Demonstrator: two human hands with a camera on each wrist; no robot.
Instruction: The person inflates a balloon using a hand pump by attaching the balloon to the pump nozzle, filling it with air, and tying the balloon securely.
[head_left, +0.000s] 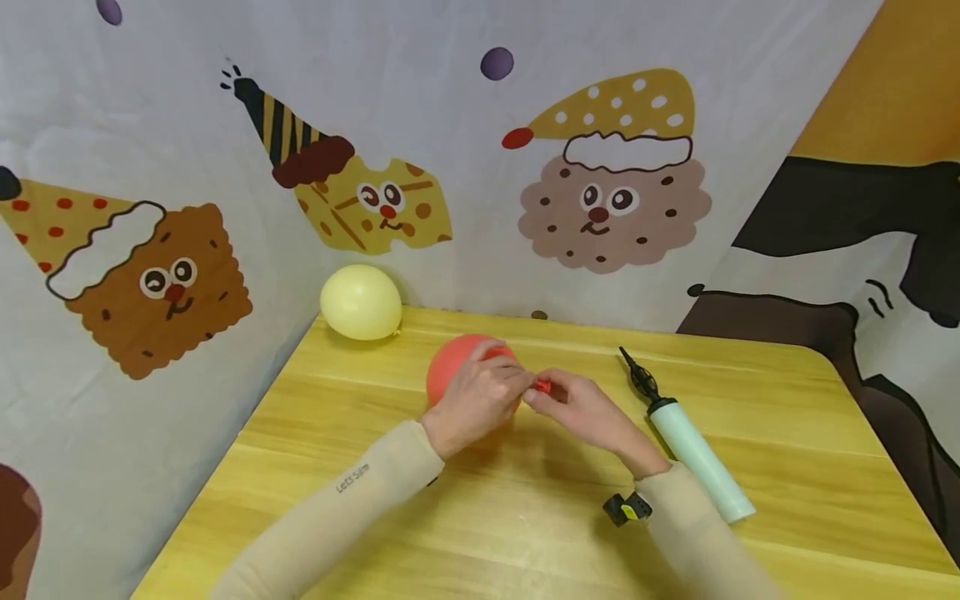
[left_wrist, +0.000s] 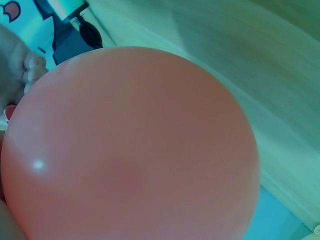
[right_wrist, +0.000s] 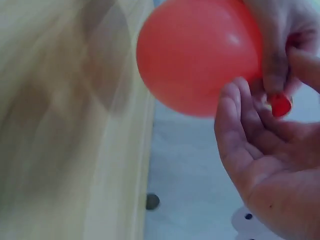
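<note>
A round, inflated red balloon (head_left: 450, 367) is held just above the table, filling most of the left wrist view. My left hand (head_left: 487, 387) lies along its near side and pinches the neck between thumb and fingers. From the right, my right hand (head_left: 588, 408) has its fingers curved around the short red neck end (head_left: 542, 386). In the right wrist view the balloon's open mouth (right_wrist: 281, 106) pokes out below the left fingertips, among the right fingers. My left palm is hidden by the balloon in its own wrist view.
A pale green hand pump (head_left: 701, 454) with a black nozzle lies right of my hands. A tied yellow balloon (head_left: 362, 302) sits at the table's back left corner. The wooden table (head_left: 420, 517) meets a cartoon-printed cloth (head_left: 465, 275) behind and at left.
</note>
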